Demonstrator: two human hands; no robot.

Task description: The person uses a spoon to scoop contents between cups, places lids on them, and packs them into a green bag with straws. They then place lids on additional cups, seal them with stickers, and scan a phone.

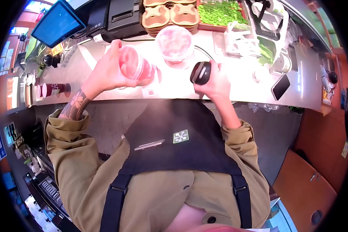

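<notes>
My left hand (106,71) is wrapped round a clear plastic cup (132,63) of pink drink, tilted on its side above the counter. In my right hand (217,83) is a black handheld barcode scanner (200,73), its head turned left toward the cup. A second cup (174,44) with pink contents stands upright on the counter between and beyond my hands. A small pale label or slip (150,91) lies near the counter's front edge. Strong glare washes out the counter around the scanner.
Stacked cardboard cup carriers (170,15) and a tray of green leaves (222,12) stand at the back. A black printer (123,17) and blue screen (58,23) are back left. Dark red cups (52,89) lie left; a phone (280,87) lies right, near a white rack (239,42).
</notes>
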